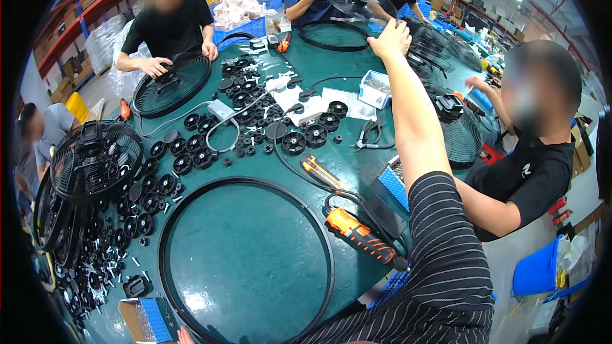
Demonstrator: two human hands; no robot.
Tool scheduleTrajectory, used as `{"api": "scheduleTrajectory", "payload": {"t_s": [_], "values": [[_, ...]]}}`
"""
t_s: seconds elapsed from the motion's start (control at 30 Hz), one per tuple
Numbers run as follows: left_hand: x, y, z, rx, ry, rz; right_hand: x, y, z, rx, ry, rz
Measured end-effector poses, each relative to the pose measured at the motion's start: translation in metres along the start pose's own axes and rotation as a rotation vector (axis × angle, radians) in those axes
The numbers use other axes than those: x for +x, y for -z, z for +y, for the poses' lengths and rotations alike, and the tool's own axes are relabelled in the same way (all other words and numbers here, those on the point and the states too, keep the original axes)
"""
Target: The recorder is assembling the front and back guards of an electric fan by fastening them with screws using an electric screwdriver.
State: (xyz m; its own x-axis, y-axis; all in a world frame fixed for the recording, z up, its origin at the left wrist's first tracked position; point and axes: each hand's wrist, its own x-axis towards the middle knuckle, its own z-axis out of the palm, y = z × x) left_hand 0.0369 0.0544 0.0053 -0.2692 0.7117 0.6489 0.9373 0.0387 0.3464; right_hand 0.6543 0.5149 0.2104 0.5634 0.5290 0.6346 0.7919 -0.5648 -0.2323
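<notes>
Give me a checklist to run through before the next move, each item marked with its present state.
1. Large black ring lying flat on the green table: ok.
2. Left hand touching the ring: cannot tell; only fingers show at the lower edge, close by.
3. Right hand free of any part: cannot tell; it is stretched far across the table, fingers partly hidden.
4. Orange-and-black power driver out of both hands: ok, it lies right of the ring.
5. Loose screws gathered up: not ok, they are scattered among black round parts.
</notes>
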Motion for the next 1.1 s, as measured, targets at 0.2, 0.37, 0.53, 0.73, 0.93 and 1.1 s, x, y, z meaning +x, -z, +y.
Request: {"api": "scheduleTrajectory", "payload": {"t_s": [0.2,0.37,0.53,0.73,0.93,1.1], "values": [[0.002,-0.003,-0.005,-0.020,-0.006,0.019,-0.024,-0.033,-0.034,-0.158,0.230,0.000],[0.006,-0.001,-0.004,0.021,0.018,-0.052,-0.033,-0.059,-0.072,-0.118,0.287,0.195],[0.008,-0.004,-0.002,-0.054,0.115,-0.096,-0.001,-0.067,-0.081,-0.266,0.418,0.316],[0.007,-0.002,-0.003,-0.010,0.103,-0.117,-0.018,-0.096,-0.095,-0.157,0.675,0.050],[0.010,0.008,-0.003,-0.019,0.061,-0.123,-0.002,0.005,-0.133,0.007,0.757,0.308],[0.018,0.023,-0.006,0.112,0.110,-0.041,0.021,0.185,-0.097,0.574,0.442,0.024]]}}
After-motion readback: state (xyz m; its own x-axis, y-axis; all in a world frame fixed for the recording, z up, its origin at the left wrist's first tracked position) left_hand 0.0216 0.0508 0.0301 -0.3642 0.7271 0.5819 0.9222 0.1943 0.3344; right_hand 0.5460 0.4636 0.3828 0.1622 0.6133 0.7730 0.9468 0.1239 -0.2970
